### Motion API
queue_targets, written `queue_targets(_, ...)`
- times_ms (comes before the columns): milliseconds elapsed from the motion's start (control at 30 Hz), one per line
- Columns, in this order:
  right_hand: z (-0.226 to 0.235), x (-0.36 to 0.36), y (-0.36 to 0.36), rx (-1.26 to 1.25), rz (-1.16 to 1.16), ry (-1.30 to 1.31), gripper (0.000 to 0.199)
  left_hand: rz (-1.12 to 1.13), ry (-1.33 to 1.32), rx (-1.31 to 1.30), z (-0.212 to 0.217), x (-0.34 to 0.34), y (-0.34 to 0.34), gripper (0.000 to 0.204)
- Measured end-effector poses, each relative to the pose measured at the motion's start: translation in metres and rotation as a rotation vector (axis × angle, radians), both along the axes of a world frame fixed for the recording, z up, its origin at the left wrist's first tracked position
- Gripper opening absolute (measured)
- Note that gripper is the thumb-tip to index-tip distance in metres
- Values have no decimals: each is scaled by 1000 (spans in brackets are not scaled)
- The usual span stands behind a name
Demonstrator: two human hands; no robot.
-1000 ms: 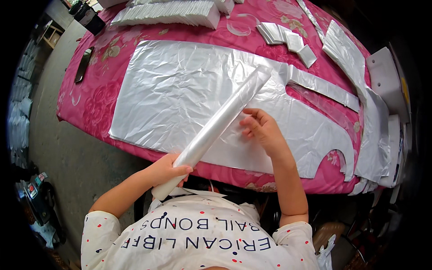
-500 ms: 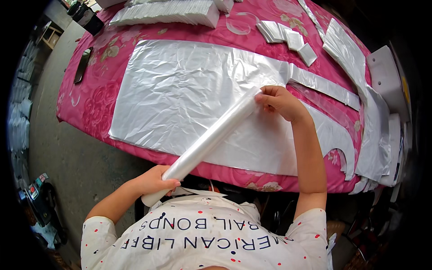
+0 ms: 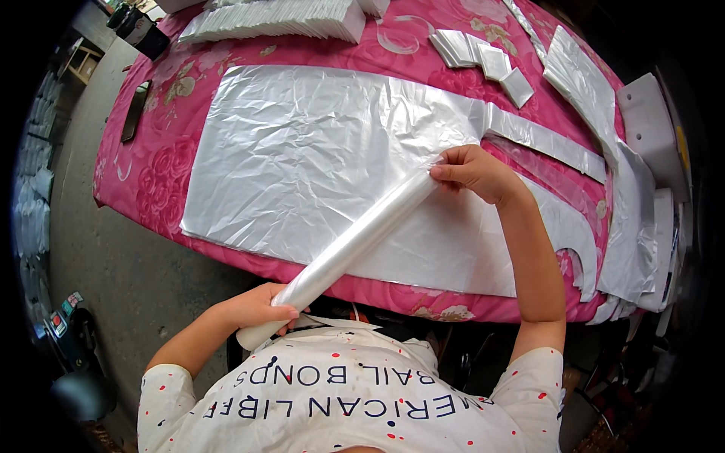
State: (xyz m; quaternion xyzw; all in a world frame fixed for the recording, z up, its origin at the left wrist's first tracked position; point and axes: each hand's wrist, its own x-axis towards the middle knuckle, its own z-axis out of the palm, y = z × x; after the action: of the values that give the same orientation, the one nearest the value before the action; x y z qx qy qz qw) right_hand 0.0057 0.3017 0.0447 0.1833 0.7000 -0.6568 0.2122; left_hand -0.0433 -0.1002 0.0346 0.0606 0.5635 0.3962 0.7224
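Observation:
A long roll of thin, shiny white plastic [image 3: 361, 235] slants from near my body up over the table. My left hand [image 3: 262, 308] wraps round its lower end, just off the table's near edge. At the upper end, my right hand [image 3: 472, 174] pinches the rim between thumb and fingers. Beneath the roll lies a flat, crinkled stack of white plastic bags [image 3: 279, 143], with a cut-out curve and strap-like handles on the right. The roll and right forearm cover part of the stack.
A pink floral cloth [image 3: 162, 181] covers the table. Packed white folded pieces [image 3: 272, 23] sit at the back, and small folded packets [image 3: 495, 63] lie back right. A phone [image 3: 136, 111] and a dark jar [image 3: 139, 30] are left. White plastic sheets [image 3: 630, 219] hang at the right edge.
My right hand and the roll's upper end have come slightly down toward me, and my right elbow has swung outward to the right. My left hand keeps its grip almost in place.

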Motion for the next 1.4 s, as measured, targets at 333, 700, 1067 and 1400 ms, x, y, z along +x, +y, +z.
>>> queue_targets(333,5,28,112,489,-380,145,16,-62,-360,69,-30,-21,-64,54)
queue_targets(700,0,20,100,419,-371,159,16,-784,477,195,37,-53,8,37)
queue_targets(1067,3,-41,43,496,-131,147,17,-655,1694,1180,11,-36,136,47)
queue_targets(1400,9,-45,51,496,-138,133,30,-935,1468,990,-22,-9,116,85)
